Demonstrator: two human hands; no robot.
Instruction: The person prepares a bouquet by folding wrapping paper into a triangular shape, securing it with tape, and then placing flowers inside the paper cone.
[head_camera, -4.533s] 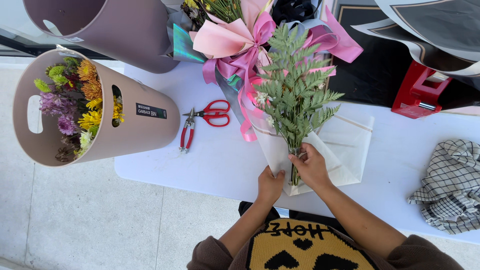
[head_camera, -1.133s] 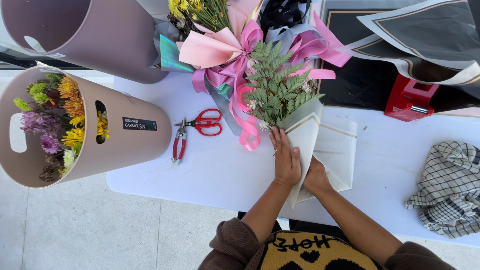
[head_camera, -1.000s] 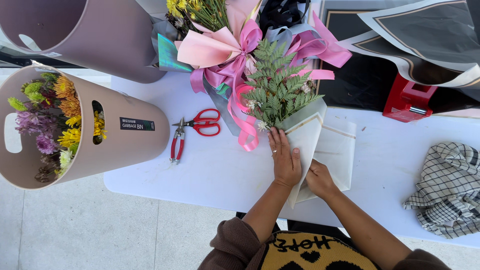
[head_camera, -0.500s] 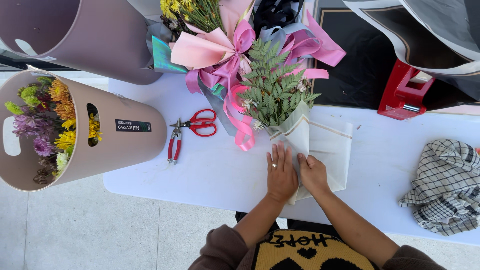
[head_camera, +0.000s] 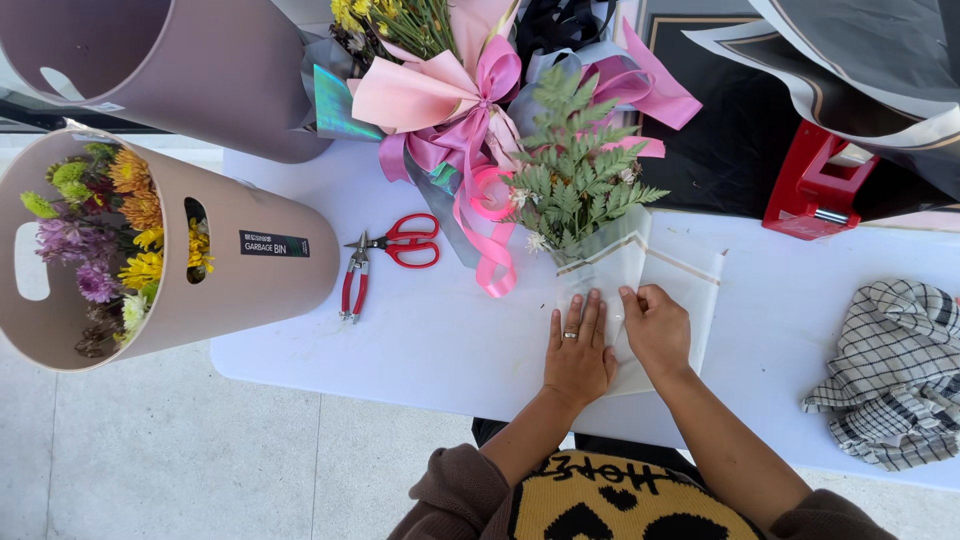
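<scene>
A bunch of green fern stems (head_camera: 578, 185) lies on a sheet of translucent white wrapping paper (head_camera: 690, 285) on the white table (head_camera: 430, 330). My left hand (head_camera: 577, 350) presses flat on the folded paper below the fern, fingers spread, a ring on one finger. Beside it, my right hand (head_camera: 657, 325) rests on the paper and pinches its folded edge. Both hands lie close together near the table's front edge.
Red-handled scissors (head_camera: 400, 243) and red-handled pruners (head_camera: 352, 285) lie left of the fern. A beige bin (head_camera: 240, 270) of mixed flowers lies on its side at left, another bin (head_camera: 200, 70) behind it. Pink-ribboned bouquets (head_camera: 460, 90) at back, a red tape dispenser (head_camera: 815, 190) and checked cloth (head_camera: 890, 375) at right.
The paper has been folded over the fern stems. My left hand went from gripping the wrapped stems to pressing flat on the paper; my right hand shifted onto the fold.
</scene>
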